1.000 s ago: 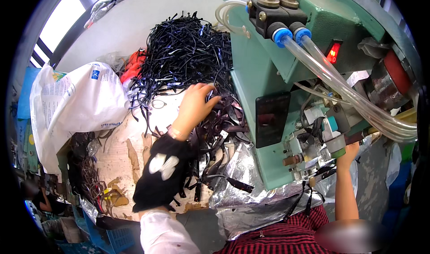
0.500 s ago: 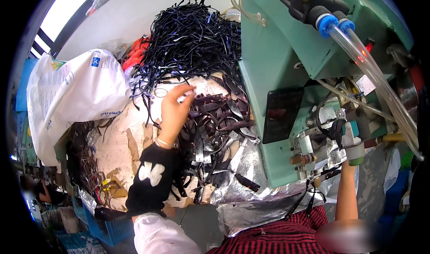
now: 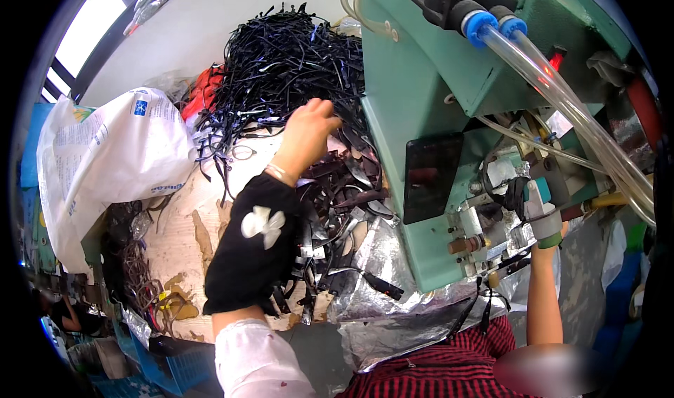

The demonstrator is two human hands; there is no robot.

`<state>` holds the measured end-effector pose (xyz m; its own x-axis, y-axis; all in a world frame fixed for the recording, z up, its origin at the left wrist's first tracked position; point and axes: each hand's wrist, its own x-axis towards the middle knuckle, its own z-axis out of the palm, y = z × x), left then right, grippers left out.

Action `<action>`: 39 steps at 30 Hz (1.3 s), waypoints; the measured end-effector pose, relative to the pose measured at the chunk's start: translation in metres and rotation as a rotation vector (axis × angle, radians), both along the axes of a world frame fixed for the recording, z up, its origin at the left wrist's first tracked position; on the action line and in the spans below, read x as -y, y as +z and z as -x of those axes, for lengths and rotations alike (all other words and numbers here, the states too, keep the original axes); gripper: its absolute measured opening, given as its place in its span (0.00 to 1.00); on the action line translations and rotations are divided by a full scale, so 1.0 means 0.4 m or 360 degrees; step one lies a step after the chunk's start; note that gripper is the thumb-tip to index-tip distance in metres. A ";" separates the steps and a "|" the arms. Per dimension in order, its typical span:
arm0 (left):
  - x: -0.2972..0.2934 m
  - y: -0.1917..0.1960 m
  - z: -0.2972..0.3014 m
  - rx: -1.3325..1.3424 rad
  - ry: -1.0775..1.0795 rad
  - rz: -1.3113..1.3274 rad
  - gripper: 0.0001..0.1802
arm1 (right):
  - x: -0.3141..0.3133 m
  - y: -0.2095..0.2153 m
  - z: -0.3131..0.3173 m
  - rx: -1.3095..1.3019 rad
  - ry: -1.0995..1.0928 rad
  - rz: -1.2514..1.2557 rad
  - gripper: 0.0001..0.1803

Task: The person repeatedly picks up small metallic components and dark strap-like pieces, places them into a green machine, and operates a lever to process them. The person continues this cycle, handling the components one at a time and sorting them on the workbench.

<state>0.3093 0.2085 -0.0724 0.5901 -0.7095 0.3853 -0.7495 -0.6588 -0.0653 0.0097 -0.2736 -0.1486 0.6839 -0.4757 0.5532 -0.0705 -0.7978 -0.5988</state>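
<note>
Your left hand [image 3: 309, 127] curls loosely into the heap of thin black plastic strips [image 3: 281, 54] beside the green machine [image 3: 421, 103], which look light, springy and tangle-prone, so pinch one mid-length, while your gloved right hand [image 3: 542, 212] grips the machine's fixture.

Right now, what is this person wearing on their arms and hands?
The left arm wears a black sleeve cover with a white bow-like mark, over a pale sleeve. The left hand is bare, with a thin wristband. The right hand has pale finger covers with a green edge; that forearm is bare.
</note>
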 end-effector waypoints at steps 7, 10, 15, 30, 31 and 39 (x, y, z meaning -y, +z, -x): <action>-0.016 -0.060 -0.026 -0.0111 0.0079 -0.0204 0.18 | -0.033 0.043 -0.035 0.0164 0.0221 -0.0104 0.24; -0.083 -0.016 0.026 -0.0501 0.0280 -0.0542 0.19 | -0.024 0.037 -0.026 0.0128 0.0174 -0.0142 0.24; -0.111 0.009 0.072 -0.0448 0.0174 0.0030 0.19 | -0.023 0.038 -0.032 0.0120 0.0172 -0.0174 0.23; -0.006 -0.092 0.053 -0.0472 -0.0029 0.0193 0.09 | -0.034 0.059 -0.027 0.0137 0.0145 -0.0234 0.20; 0.035 -0.058 0.084 -0.0496 0.0055 0.0354 0.09 | -0.033 0.053 -0.035 0.0140 0.0153 -0.0247 0.20; 0.153 -0.209 0.021 -0.0765 0.0621 0.0072 0.24 | -0.074 0.085 -0.038 0.0178 0.0191 -0.0361 0.18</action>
<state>0.3010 0.1472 -0.1560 0.9177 -0.3956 0.0369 -0.3915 -0.8844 0.2542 0.0247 -0.2441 -0.1146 0.6836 -0.5152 0.5169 0.0928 -0.6412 -0.7618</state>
